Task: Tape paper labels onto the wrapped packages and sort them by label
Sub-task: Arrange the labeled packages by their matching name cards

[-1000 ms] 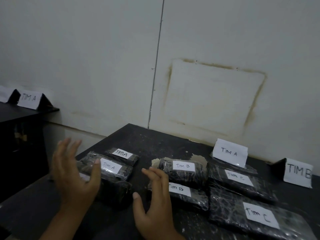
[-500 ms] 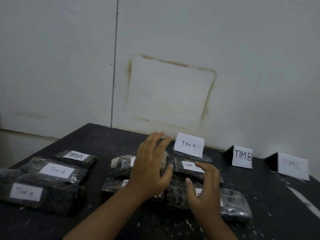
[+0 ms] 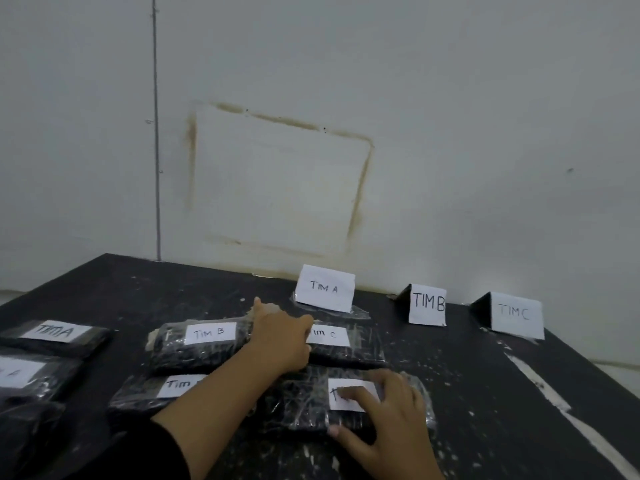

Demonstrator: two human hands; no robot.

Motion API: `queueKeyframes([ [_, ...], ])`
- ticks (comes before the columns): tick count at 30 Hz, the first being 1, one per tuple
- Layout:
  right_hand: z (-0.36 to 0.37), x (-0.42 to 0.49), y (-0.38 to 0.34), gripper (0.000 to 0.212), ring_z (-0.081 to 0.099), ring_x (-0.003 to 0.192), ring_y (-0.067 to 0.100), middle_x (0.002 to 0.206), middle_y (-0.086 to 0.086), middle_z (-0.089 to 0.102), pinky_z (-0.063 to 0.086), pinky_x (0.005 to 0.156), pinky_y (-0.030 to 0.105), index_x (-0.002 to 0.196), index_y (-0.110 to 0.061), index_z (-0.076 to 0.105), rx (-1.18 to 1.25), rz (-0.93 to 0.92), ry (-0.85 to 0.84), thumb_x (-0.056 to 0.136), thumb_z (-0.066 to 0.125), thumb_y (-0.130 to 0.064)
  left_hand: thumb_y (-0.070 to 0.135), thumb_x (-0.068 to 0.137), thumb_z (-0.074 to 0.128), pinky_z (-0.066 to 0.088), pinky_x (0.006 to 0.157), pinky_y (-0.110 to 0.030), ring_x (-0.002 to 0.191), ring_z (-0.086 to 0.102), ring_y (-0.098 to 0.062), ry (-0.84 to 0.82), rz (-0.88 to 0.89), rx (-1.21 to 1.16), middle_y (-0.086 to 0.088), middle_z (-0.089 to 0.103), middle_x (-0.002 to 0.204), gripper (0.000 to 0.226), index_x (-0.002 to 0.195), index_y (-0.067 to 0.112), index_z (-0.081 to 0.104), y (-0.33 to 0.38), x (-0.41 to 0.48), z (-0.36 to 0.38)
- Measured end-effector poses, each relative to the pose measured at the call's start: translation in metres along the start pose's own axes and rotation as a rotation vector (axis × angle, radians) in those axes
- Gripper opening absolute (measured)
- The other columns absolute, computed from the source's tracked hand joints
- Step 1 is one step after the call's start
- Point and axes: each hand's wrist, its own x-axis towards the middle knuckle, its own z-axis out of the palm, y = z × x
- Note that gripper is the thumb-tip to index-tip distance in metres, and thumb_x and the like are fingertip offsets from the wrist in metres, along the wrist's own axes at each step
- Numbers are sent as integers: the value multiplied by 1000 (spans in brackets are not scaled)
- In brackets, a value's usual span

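Black wrapped packages with white paper labels lie on a dark table (image 3: pixel 485 393). My left hand (image 3: pixel 280 337) reaches across and grips the left end of the far TIM C package (image 3: pixel 349 344). My right hand (image 3: pixel 384 417) holds the near TIM C package (image 3: pixel 301 400), thumb on its front edge and fingers over its label. Two TIM B packages lie to the left, one far (image 3: pixel 204 344) and one near (image 3: pixel 145 396), partly under my left forearm. Further left sit two TIM A packages (image 3: pixel 55 336) (image 3: pixel 20 375). Another TIM A package (image 3: pixel 325 289) stands up behind my left hand.
Folded sign cards marked TIM B (image 3: pixel 427 304) and TIM C (image 3: pixel 516 315) stand at the back right near the wall. A white stripe (image 3: pixel 554 403) runs along the table's right side. The table's right edge falls away beyond it.
My view has swung right from the TIM A pile. Both hands moved from hovering open over the middle packages down onto the two TIM C packages and closed on them.
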Motion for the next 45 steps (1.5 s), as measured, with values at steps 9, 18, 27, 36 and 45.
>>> queueKeyframes([
  [9,0,0,29,127,-13,144,28,157,7,-13,10,112,55,139,-52,5,72,408,-309,24,25,-103,63,71,67,48,92,-38,111,52,-22,-56,-61,-195,-4,54,123,67,123,24,51,-9,17,1],
  [18,1,-4,52,122,-14,144,25,157,5,-12,8,114,50,137,-55,10,113,405,-269,26,29,-103,65,71,67,50,81,-29,102,60,-17,-47,-51,-257,1,63,115,70,124,21,56,26,28,5],
  [27,-14,-17,120,115,-10,145,24,158,4,-9,7,115,48,135,-59,14,138,461,-215,30,34,-102,54,64,80,51,83,-29,98,62,-17,12,-74,-554,0,62,113,54,105,23,66,97,49,15],
  [36,-30,-30,200,113,0,144,22,156,-1,-1,5,117,48,133,-61,16,97,556,-167,29,32,-102,37,83,68,49,95,-36,124,51,-23,18,-23,-704,-3,61,129,30,111,26,70,185,75,34],
  [45,-46,-45,293,109,-14,144,20,158,-3,1,-15,110,57,136,-59,18,64,682,-174,35,34,-97,11,88,48,38,107,-31,126,47,-27,-196,83,-906,-7,40,146,49,135,22,52,268,111,48],
])
